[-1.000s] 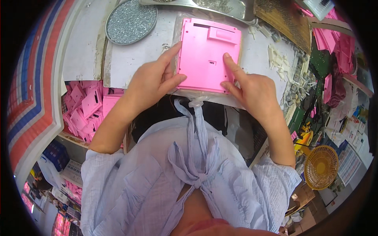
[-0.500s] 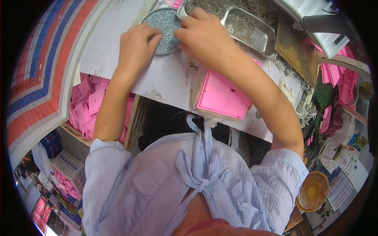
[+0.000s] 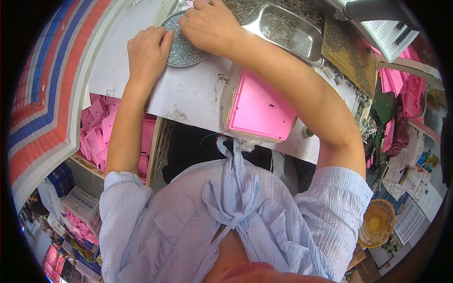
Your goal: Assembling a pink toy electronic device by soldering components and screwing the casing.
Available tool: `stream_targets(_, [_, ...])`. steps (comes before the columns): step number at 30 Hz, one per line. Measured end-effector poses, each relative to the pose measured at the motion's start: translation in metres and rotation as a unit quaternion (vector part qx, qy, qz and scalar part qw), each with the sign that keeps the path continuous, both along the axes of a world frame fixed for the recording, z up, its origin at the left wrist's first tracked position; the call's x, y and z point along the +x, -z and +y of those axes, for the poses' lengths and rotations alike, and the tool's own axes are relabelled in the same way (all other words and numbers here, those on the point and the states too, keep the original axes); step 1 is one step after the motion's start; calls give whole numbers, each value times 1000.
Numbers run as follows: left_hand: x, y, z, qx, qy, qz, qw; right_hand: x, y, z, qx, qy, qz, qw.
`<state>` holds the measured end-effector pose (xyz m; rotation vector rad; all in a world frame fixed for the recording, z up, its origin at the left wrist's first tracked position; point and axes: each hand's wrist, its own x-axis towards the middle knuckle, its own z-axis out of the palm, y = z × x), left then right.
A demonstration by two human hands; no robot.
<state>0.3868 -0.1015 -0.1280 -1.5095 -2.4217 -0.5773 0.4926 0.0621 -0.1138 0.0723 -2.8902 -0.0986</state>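
Observation:
A round metal dish (image 3: 181, 64) full of small silvery metal pieces (image 3: 186, 49), perhaps screws or pins, is at the far side of the white table. My left hand (image 3: 147, 51) is at the dish's left side, its fingers curled and its thumb by the rim. Over the dish's right part bends my right hand (image 3: 207, 27), fingers curled inward. Whatever either hand pinches is hidden. Below my right forearm, at the near table edge, lies a flat pink plastic panel (image 3: 262, 106), with clear plastic film beneath its front edge.
A steel tray (image 3: 315, 49) of small brownish metal pieces stands beyond my right forearm, beside a heap of similar pieces. Pink panels (image 3: 96, 139) fill an opening below the table at left. A yellow basket (image 3: 376, 224) is at lower right. A lamp arm (image 3: 377, 10) hangs at upper right.
Both hands have shifted left and slightly away from me in the picture. The dish and table also appear farther left, as the whole view has moved.

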Motion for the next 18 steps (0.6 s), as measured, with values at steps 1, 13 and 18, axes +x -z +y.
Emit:
stream_targets(1, [0,1,-1,2,-6,2,1000,0,-2,0,13,-3,-13,1000])
stream_targets(13, [108,-36,22,50,165,-459,872,179,-60,52,-311,87,116,939])
stream_targets(18, [110,-33,44,-11,206,-349,914,229,-33,53,-413,209,81,883])
